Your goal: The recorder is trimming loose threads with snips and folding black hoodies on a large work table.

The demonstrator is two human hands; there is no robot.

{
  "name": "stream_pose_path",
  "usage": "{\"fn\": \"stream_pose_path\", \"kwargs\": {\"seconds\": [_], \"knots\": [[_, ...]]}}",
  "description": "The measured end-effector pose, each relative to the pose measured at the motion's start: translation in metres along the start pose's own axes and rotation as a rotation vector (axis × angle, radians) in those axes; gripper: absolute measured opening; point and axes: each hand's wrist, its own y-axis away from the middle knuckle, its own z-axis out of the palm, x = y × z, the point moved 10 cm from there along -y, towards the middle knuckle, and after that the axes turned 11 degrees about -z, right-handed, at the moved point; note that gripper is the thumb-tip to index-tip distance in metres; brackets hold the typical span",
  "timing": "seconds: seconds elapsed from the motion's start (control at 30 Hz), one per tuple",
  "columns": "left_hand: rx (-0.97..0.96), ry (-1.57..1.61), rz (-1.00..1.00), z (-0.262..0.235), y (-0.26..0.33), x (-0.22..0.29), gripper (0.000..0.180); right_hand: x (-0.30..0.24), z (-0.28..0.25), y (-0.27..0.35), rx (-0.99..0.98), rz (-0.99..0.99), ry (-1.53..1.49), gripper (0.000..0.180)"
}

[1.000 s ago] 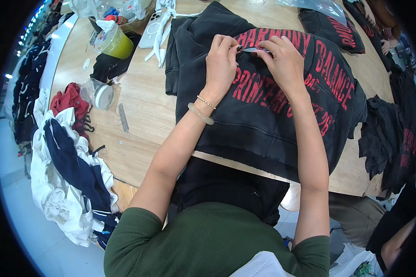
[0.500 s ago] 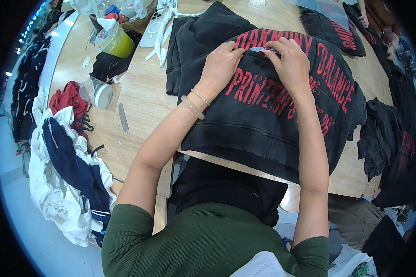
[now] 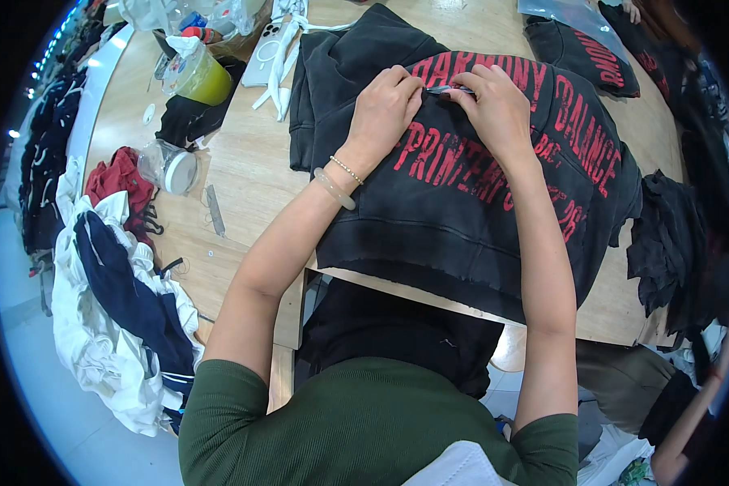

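Observation:
A black sweatshirt [image 3: 421, 231] with large red lettering lies spread over the table edge in front of me. My left hand [image 3: 379, 115] is closed in a pinch on its fabric near the top of the print. Just to the right, my right hand [image 3: 494, 112] grips a small silver tool that looks like thread snips [image 3: 441, 89]. The tool's tip points left, toward my left fingertips, close against the cloth. My fingers partly cover the tool and the pinched spot.
Left on the table are a cup of yellow-green drink [image 3: 204, 79], a clear jar [image 3: 180, 173], a phone [image 3: 261, 58] and red cloth [image 3: 121, 180]. White and navy garments [image 3: 121, 275] hang off the left edge. More black garments [image 3: 664, 235] lie right, and another person's arm [image 3: 709, 401] shows lower right.
Both my hands have shifted slightly left, and the snips now lie flatter and narrower in view. Another person's arm has come in at the lower right.

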Motion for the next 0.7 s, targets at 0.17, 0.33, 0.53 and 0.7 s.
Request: {"fn": "stream_pose_path", "kwargs": {"seconds": [0.17,0.33,0.53,0.7], "knots": [[0.007,0.017,-0.009,-0.0022,-0.0016,0.0017,0.010,-0.0003,0.0007,-0.0002,0.036,-0.009,-0.014,0.017],[0.019,0.033,-0.008,-0.0059,-0.0026,0.0028,0.010,0.0036,-0.0028,0.0032,0.027,0.010,-0.042,0.017],[0.024,0.040,-0.019,-0.0088,-0.0033,0.0029,0.010,0.0003,-0.0060,0.0025,0.019,0.000,-0.030,0.017],[0.028,0.047,-0.034,-0.0099,-0.0031,-0.0006,0.009,-0.0050,-0.0038,0.0008,0.012,-0.028,-0.007,0.017]]}}
